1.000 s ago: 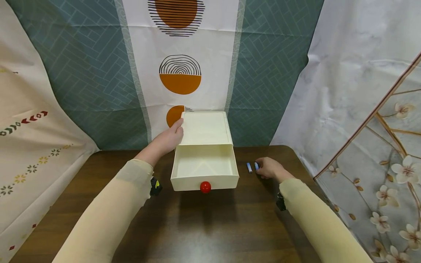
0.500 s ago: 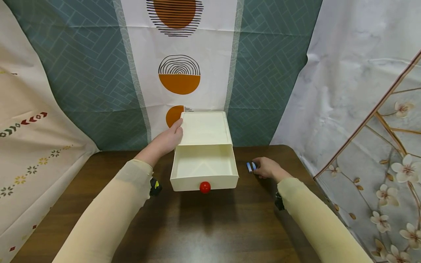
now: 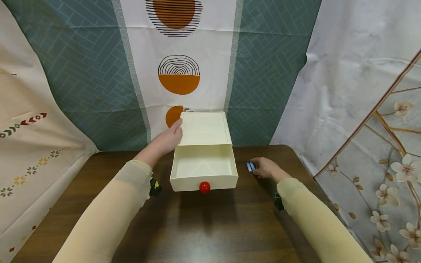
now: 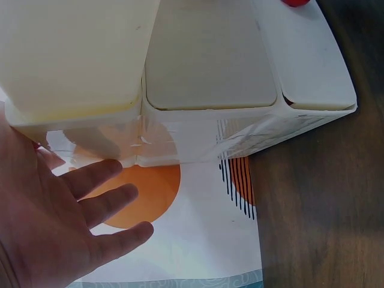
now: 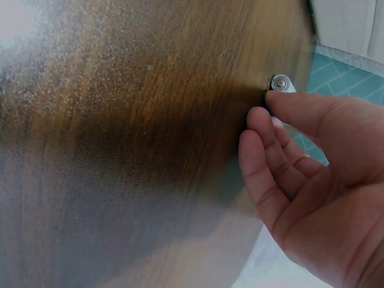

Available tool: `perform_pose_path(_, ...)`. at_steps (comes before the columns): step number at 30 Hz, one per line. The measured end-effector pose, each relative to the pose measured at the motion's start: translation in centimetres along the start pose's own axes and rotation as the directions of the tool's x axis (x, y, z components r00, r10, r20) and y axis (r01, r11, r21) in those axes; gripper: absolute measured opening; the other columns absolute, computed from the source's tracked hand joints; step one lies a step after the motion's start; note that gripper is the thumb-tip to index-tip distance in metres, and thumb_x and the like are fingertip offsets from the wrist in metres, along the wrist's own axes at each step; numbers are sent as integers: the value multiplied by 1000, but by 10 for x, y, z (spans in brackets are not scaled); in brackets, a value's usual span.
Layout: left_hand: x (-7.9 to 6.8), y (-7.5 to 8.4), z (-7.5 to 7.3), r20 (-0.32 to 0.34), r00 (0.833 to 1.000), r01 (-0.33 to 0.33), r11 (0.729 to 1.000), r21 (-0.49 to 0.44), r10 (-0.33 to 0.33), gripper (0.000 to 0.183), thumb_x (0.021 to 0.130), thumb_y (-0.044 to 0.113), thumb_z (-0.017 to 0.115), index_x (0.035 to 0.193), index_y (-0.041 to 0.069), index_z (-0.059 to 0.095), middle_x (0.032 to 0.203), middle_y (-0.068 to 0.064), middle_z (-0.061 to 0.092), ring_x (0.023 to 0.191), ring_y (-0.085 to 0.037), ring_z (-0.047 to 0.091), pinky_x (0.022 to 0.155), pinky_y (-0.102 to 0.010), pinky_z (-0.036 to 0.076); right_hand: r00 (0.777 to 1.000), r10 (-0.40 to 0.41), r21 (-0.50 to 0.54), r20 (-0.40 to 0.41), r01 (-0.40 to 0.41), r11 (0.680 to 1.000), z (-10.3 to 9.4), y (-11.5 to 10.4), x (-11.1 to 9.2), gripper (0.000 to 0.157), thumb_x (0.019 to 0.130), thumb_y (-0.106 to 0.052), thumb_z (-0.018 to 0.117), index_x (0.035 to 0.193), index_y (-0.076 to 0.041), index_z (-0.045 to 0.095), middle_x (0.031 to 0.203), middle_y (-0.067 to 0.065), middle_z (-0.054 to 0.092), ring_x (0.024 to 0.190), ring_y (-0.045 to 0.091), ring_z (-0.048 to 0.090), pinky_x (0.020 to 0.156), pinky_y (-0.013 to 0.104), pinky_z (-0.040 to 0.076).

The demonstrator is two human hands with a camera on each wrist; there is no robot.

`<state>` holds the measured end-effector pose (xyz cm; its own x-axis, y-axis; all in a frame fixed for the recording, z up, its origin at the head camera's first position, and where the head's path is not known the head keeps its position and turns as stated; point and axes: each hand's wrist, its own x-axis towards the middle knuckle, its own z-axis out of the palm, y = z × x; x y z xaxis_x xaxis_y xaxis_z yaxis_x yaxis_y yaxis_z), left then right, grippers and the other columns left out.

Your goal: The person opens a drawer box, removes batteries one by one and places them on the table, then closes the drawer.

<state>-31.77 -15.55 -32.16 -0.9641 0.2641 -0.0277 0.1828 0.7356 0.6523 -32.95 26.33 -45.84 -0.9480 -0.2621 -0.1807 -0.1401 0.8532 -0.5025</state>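
Observation:
A cream drawer box (image 3: 206, 128) stands on the table, its drawer (image 3: 204, 182) pulled out and bare inside, with a red round knob (image 3: 204, 187) on the front. My left hand (image 3: 166, 140) rests against the box's rear left corner; in the left wrist view several fingers (image 4: 114, 201) are spread and nearly straight. Right of the drawer, my right hand (image 3: 266, 168) pinches a blue-and-white battery (image 3: 252, 166) between thumb and curled fingers. Close beside it on the left lies a second battery (image 3: 248, 168). One battery end (image 5: 280, 83) shows past the thumb in the right wrist view.
The dark wooden table (image 3: 207, 226) runs back to a patterned curtain (image 3: 269, 91). A cream cloth (image 3: 42, 164) hangs along the left side and a floral cloth (image 3: 371, 175) along the right.
My right hand has moved slightly left with its battery, narrowing the gap to the other one. The left hand and the box stay put.

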Motion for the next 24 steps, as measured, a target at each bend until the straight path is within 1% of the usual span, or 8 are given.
perform_pose_path(6, -1, 1, 0, -2, 1000, -3, 1000, -6, 3, 69, 118, 45, 16, 180, 18, 3, 185, -11, 10, 166, -38, 23, 134, -54, 18, 1000, -5, -6, -1, 5, 1000, 0, 0, 0, 60, 101, -5, 74, 158, 4, 55, 80, 6, 68, 64, 16, 66, 62, 30, 57)
perform_pose_path(11, 0, 1, 0, -3, 1000, 3, 1000, 7, -3, 69, 118, 46, 15, 180, 19, 2, 185, -12, 11, 166, -39, 24, 134, -55, 18, 1000, -5, -5, -3, 5, 1000, 0, -1, -1, 61, 101, -4, 74, 158, 4, 54, 84, 7, 68, 66, 17, 67, 62, 30, 57)
perform_pose_path(15, -1, 1, 0, -8, 1000, 9, 1000, -5, -9, 69, 118, 45, 16, 180, 19, 3, 185, -10, 11, 166, -38, 23, 135, -54, 17, 1000, -6, -8, -1, 6, 1000, 0, -3, -5, 62, 102, -4, 74, 160, 4, 52, 87, 8, 68, 68, 18, 67, 63, 30, 56)
perform_pose_path(18, -2, 2, 0, -12, 1000, 10, 1000, -13, -10, 68, 118, 45, 17, 180, 18, 3, 185, -10, 10, 167, -36, 21, 135, -53, 16, 1000, -16, -33, -2, 16, 999, -1, -4, -10, 63, 103, -5, 74, 160, 5, 51, 89, 8, 69, 70, 18, 68, 64, 31, 56)
perform_pose_path(20, -2, 2, 0, -12, 1000, 7, 1000, -12, -7, 68, 118, 44, 17, 180, 17, 3, 185, -10, 10, 167, -36, 20, 135, -53, 16, 1000, -22, -52, -7, 21, 998, -2, -5, -13, 63, 103, -7, 74, 160, 5, 50, 93, 10, 70, 71, 18, 70, 67, 34, 57)
perform_pose_path(22, -2, 2, 0, -9, 1000, 1, 1000, -9, -1, 68, 118, 44, 17, 180, 17, 3, 185, -11, 9, 167, -36, 19, 135, -52, 15, 1000, -17, -75, -18, 15, 997, -4, -6, -17, 63, 104, -10, 75, 161, 4, 51, 103, 13, 73, 74, 20, 73, 74, 39, 60)
perform_pose_path(24, -2, 2, 0, -5, 1000, -4, 1000, -9, 4, 68, 118, 44, 16, 180, 16, 3, 185, -11, 9, 168, -36, 19, 135, -52, 15, 999, -10, -108, -42, 6, 994, -7, -7, -21, 64, 103, -13, 77, 160, 2, 53, 117, 18, 75, 86, 24, 76, 83, 46, 61)
